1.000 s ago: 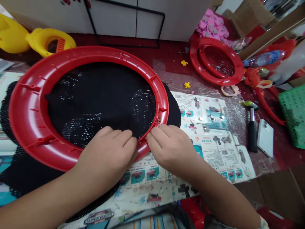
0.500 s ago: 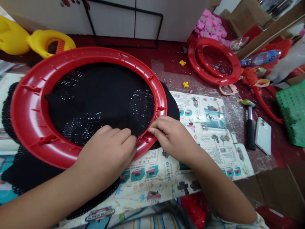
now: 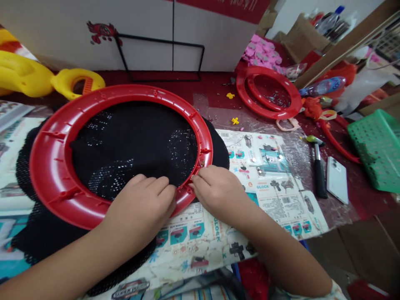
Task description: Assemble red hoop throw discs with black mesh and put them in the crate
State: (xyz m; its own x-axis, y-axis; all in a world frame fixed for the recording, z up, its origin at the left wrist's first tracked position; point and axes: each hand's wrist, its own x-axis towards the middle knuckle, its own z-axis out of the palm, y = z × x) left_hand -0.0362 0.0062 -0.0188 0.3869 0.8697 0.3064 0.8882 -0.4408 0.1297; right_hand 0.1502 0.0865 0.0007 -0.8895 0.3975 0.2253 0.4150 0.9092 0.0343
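Left hand (image 3: 142, 204) grip together on black mesh (image 3: 134, 137), red ring (image 3: 53, 166) inner edge; right hand (image 3: 215, 189) clamps rim.

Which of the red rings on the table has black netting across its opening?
The large red ring under the left hand and right hand; black netting fills it. The smaller red ring at far right has none.

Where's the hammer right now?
In the head view, the hammer lies on the right side of the table, just left of the white phone.
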